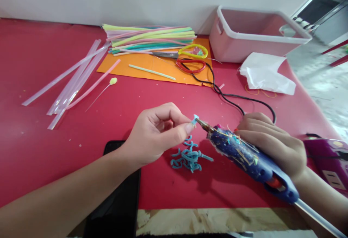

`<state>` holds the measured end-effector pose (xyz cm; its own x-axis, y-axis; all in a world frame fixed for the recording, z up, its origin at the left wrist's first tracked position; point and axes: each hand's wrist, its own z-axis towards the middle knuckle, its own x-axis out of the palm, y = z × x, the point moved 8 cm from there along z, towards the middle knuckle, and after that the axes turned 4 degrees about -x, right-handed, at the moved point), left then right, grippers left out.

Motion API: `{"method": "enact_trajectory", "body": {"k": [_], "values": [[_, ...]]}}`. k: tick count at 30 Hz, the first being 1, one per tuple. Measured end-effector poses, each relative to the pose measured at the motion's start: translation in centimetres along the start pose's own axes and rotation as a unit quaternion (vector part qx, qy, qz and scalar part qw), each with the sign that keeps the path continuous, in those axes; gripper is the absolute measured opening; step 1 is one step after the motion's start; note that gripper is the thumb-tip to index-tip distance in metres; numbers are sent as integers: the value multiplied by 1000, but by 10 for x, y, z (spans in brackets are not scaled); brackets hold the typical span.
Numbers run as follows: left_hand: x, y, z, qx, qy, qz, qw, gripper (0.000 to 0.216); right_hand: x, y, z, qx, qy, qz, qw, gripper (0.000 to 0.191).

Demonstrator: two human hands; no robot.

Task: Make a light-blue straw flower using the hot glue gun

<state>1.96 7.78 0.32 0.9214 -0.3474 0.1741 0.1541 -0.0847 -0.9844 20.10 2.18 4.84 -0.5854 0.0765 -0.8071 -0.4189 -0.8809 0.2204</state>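
My left hand (156, 132) pinches a small blue straw piece (195, 118) between thumb and fingers, held just above the red table (40, 140). My right hand (272, 142) grips a blue glue gun (250, 158), whose metal tip touches the blue straw piece. Below the two hands lies a small pile of curled blue straw bits (189, 156) on the table.
Coloured straws (152, 38) and two scissors (190, 58) lie on an orange sheet (141, 65) at the back. Clear glue sticks (73, 82) lie left. A pink tub (255, 35), white plastic bag (266, 73), black phone (119, 198), black cord (231, 98) and purple power strip (330, 161) surround the work.
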Motion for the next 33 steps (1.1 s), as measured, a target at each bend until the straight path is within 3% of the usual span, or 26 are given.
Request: {"method": "enact_trajectory", "body": {"k": [4, 8, 12, 16, 20, 23, 25, 28, 33], "values": [[-1, 0, 0, -4, -6, 4, 1000, 15, -3, 1, -1, 13, -20, -5, 1000, 18], [0, -3, 0, 8, -8, 8, 1000, 17, -10, -12, -8, 91, -64, -63, 992, 19], [1, -6, -2, 30, 6, 36, 999, 14, 8, -41, -20, 190, 54, -169, 966, 41], [3, -9, -5, 64, 26, 78, 995, 11, 20, -68, -36, 245, 108, -146, 952, 54], [10, -15, -10, 134, 54, 175, 974, 4, 13, -68, -32, 245, 83, -179, 949, 52], [17, -18, -13, 173, 58, 263, 947, 6, -6, -42, -16, 216, -42, -151, 964, 42], [22, -19, -15, 191, 68, 301, 932, 7, -7, -24, -4, 188, -89, -49, 977, 30], [32, -23, -20, 238, 91, 331, 908, 8, 8, -1, 11, 128, -56, 66, 988, 21], [42, -28, -31, 314, 118, 348, 875, 8, 16, 5, 14, 95, -63, 117, 987, 17]]}}
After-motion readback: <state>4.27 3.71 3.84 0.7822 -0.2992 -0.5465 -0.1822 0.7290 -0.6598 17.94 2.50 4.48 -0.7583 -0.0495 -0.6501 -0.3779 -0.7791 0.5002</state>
